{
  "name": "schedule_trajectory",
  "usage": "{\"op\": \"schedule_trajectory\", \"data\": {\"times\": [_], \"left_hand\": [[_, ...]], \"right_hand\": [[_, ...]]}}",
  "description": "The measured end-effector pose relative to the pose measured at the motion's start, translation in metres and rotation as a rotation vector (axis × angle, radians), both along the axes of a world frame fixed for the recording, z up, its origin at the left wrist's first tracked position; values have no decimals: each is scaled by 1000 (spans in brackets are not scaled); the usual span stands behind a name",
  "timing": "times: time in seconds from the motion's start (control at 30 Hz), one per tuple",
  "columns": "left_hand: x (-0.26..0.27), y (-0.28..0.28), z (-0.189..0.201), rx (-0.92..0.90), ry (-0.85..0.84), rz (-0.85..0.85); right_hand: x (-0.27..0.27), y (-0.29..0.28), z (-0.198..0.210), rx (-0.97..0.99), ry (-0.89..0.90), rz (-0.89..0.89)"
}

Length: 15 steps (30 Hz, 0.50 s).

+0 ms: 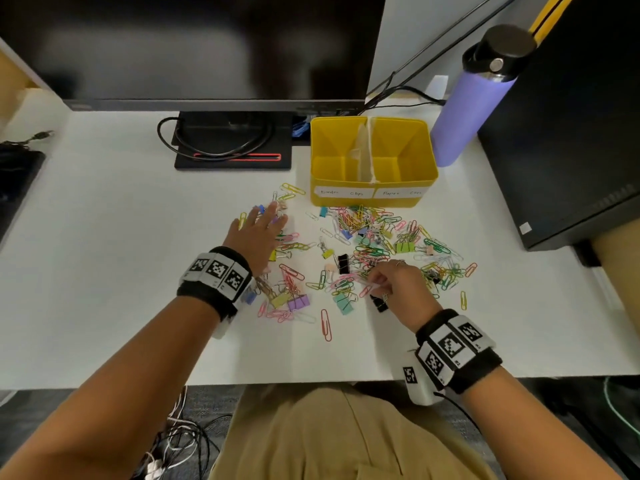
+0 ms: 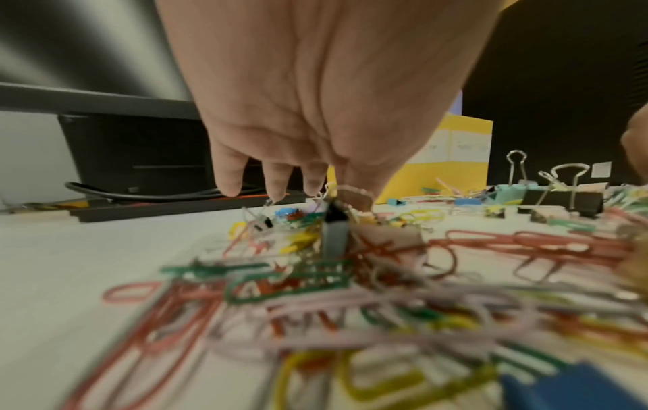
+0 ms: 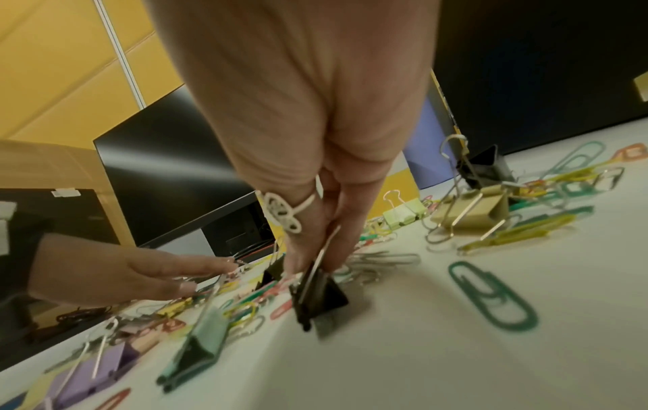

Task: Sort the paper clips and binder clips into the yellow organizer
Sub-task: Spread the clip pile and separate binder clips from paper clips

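The yellow organizer (image 1: 372,199) stands at the back of the white desk, both compartments empty, labelled binder clips on the left and paper clips on the right. In front of it, coloured paper clips (image 1: 367,220) and binder clips (image 1: 405,245) lie scattered. My left hand (image 1: 268,216) reaches over the pile's far left with straight fingers; its fingertips (image 2: 277,191) touch clips there. Nearer the front, my right hand (image 1: 379,289) pinches the wire handle of a black binder clip (image 3: 321,299), which is tilted just above the desk.
A purple bottle (image 1: 474,109) stands right of the organizer, with a black computer case (image 1: 571,150) beyond it. A monitor (image 1: 194,46) and its base (image 1: 235,157) with a cable fill the back. Bare desk (image 1: 104,237) lies to the left.
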State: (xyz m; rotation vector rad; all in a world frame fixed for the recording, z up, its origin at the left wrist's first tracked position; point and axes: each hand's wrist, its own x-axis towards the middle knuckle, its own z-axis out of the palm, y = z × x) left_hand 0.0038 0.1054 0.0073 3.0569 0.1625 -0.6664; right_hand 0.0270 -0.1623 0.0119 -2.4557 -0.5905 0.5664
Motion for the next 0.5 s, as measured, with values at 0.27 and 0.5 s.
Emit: {"op": "schedule_trajectory", "data": {"times": [0.27,0.5], "left_hand": [[-61,-39,27,-412,-153,9],[-71,-52,3,-376,-81,73]], "right_hand": [[43,-27,20,67,-222,-214],[47,-26,15,-65,-284,-93]]}}
